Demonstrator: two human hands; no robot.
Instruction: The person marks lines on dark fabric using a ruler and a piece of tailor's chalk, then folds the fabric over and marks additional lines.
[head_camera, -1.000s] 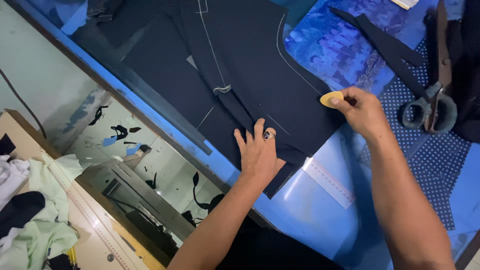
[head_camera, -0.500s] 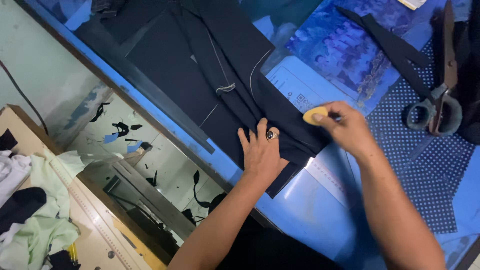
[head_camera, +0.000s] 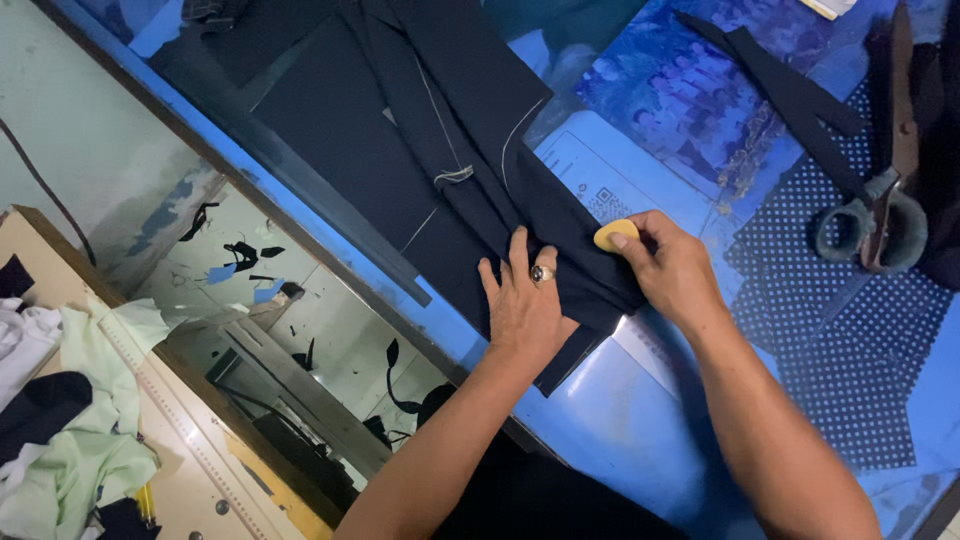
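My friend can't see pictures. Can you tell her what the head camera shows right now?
A person's left hand presses flat on folded dark cloth on a blue table, while the right hand pinches a yellow chalk piece at the cloth's edge. Big scissors lie to the right on dotted fabric.

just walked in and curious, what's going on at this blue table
A person is working on a piece of dark fabric with chalk lines on it, spread over a blue table. The left hand presses flat on the folded cloth, while the right hand pinches a yellow piece of tailor's chalk at the fold. Large scissors lie off to the right.
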